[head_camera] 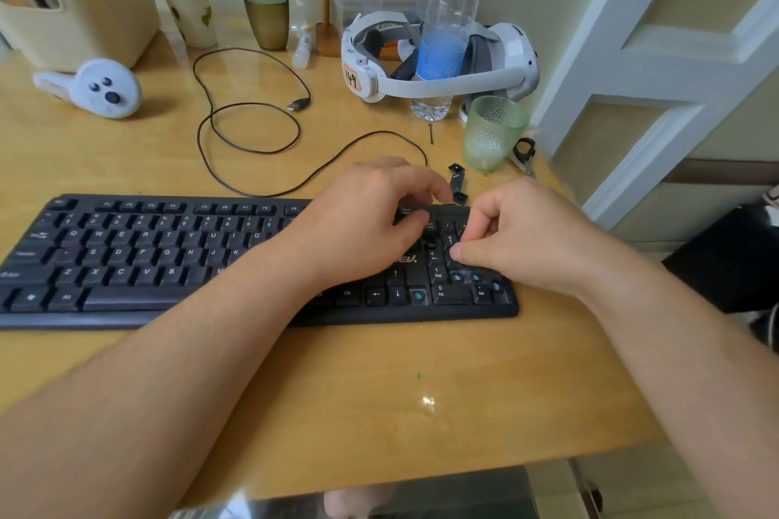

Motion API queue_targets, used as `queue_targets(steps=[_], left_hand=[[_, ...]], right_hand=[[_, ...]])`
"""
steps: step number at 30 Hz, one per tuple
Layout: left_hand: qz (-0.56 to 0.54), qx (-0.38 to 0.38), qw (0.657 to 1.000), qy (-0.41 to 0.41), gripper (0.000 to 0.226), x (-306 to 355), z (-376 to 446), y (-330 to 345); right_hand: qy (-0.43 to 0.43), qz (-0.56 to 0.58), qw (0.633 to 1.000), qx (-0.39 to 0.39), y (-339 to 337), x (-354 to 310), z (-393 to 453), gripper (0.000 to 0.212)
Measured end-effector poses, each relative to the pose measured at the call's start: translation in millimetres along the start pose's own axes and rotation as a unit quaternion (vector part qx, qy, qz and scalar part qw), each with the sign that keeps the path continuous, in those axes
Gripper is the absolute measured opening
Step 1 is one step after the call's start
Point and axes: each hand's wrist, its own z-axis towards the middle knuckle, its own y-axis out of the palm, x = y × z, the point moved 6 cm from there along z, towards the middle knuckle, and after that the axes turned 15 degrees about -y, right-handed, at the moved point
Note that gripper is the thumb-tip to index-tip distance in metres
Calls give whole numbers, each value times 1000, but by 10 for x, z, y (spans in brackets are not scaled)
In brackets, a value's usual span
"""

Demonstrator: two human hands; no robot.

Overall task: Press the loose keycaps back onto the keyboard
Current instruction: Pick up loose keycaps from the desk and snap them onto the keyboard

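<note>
A black keyboard (177, 257) lies across the wooden desk. Its right end shows several bare blue key stems (417, 296), beside the arrow keys and in the number pad. Three loose black keycaps (457, 183) lie on the desk just behind the number pad. My left hand (362, 223) hovers over the keys left of the number pad with its fingers curled. A dark spot shows between its thumb and fingers; I cannot tell whether that is a keycap. My right hand (510, 236) is over the number pad, thumb and forefinger pinched on a keycap that they mostly hide.
A green textured cup (493, 131) and scissors (525, 156) stand close behind the loose keycaps. Further back are a water bottle (451, 13) inside a white headset (442, 67), a looped black cable (253, 126), a white controller (97, 88) and a cream bin (71, 0). The desk's right edge is near.
</note>
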Motion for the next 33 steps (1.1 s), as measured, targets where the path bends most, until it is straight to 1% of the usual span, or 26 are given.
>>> queue_targets(steps=[6, 8, 10, 12, 13, 15, 16, 18, 21, 25, 27, 29, 31, 33], left_hand=[[14, -2, 1000, 4, 32, 3, 9, 23], [18, -2, 1000, 6, 30, 3, 12, 20], [23, -1, 1000, 4, 30, 2, 20, 15], [24, -3, 1000, 0, 30, -1, 21, 16], [26, -6, 1000, -3, 30, -5, 20, 16], [28, -10, 1000, -4, 30, -8, 19, 20], [29, -10, 1000, -3, 30, -7, 18, 21], [28, -9, 1000, -2, 30, -4, 23, 17], [21, -11, 1000, -8, 30, 0, 25, 17], [24, -11, 1000, -9, 30, 8, 24, 29], [23, -13, 1000, -11, 30, 8, 26, 44], [17, -9, 1000, -16, 30, 3, 27, 46], [2, 6, 1000, -26, 29, -1, 32, 29], [-31, 29, 998, -49, 21, -6, 32, -4]], right_hand=[[-16, 6, 1000, -15, -20, -14, 35, 25], [-13, 46, 999, 26, -103, 78, 119, 26], [-4, 82, 992, 96, -170, 248, 241, 24], [-8, 78, 987, 143, -188, 390, 357, 15], [-19, 62, 988, 139, -171, 425, 412, 15], [-57, 14, 995, 84, -97, 454, 508, 33], [-82, -8, 995, 55, -58, 444, 541, 38], [-122, -33, 992, 25, -3, 430, 586, 38], [-140, -37, 989, 30, 38, 485, 642, 33], [-167, -24, 984, 63, 48, 489, 633, 28], [-166, 4, 983, 73, 25, 477, 584, 29], [-151, 43, 983, 98, -33, 452, 511, 35], [-151, 133, 970, 137, -68, 347, 418, 37], [-161, 260, 939, 156, -14, 173, 341, 36]])
